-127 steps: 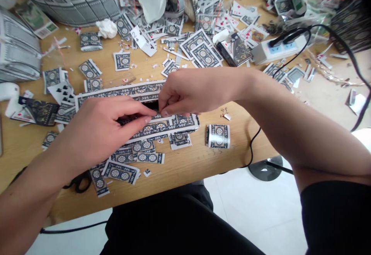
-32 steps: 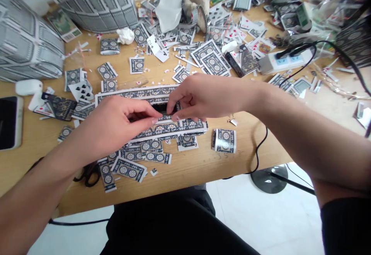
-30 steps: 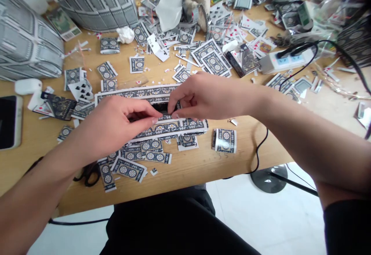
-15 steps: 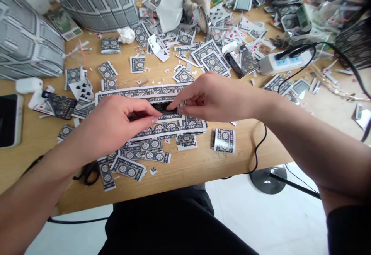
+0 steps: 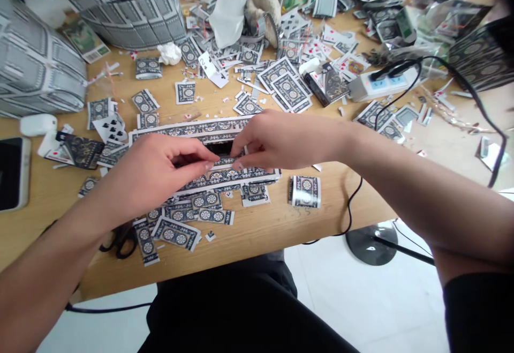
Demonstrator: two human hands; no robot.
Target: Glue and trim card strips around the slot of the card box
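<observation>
A long flat frame built of patterned playing-card pieces lies on the wooden table in front of me. My left hand rests on its near strip, thumb and forefinger pinched at the dark gap in its middle. My right hand meets it from the right, fingertips pinching a small card piece at the same spot. What exactly sits between the fingertips is mostly hidden.
Cut card pieces litter the table, with a folded card at the right. Black scissors lie under my left forearm. A phone, a white case, curved card walls and a power strip surround the spot.
Both hands have stayed pinched at the middle of the frame. My right fingers have shifted slightly along the gap. The view has drifted a little.
</observation>
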